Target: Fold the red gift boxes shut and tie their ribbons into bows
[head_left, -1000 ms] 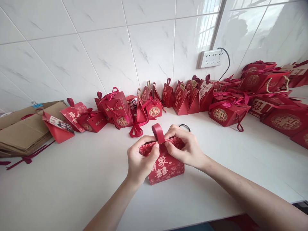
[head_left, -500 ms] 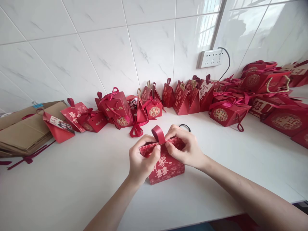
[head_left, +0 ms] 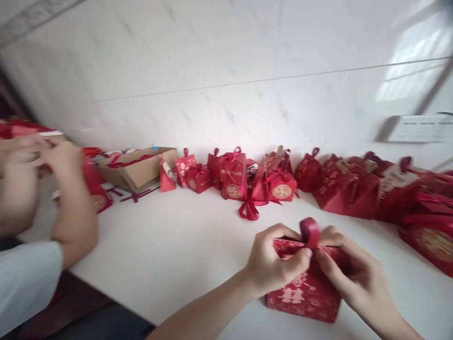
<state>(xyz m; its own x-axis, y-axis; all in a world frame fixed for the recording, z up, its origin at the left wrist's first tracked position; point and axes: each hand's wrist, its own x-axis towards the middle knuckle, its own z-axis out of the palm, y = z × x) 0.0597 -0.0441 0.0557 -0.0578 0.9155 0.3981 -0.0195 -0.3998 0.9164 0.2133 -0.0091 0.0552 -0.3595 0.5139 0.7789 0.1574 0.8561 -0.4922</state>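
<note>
A red paper gift box with pale printed characters stands upright on the white table, in front of me. My left hand pinches its top edge from the left, thumb on the front face and fingers behind. On the other side my right hand grips the same edge, its thumb close to the left one. Between the thumbs a dark red ribbon loop sticks up from the box top. The fingertips behind the box are hidden.
Finished-looking red boxes line the wall, with more at the right. Further left lies a cardboard box holding red ribbon. Another person's hands and arms are at the far left. A white power strip is on the wall.
The view has swung left, bringing the other person's arms into sight and shifting everything rightward. Both my hands keep the same grip on the gift box.
</note>
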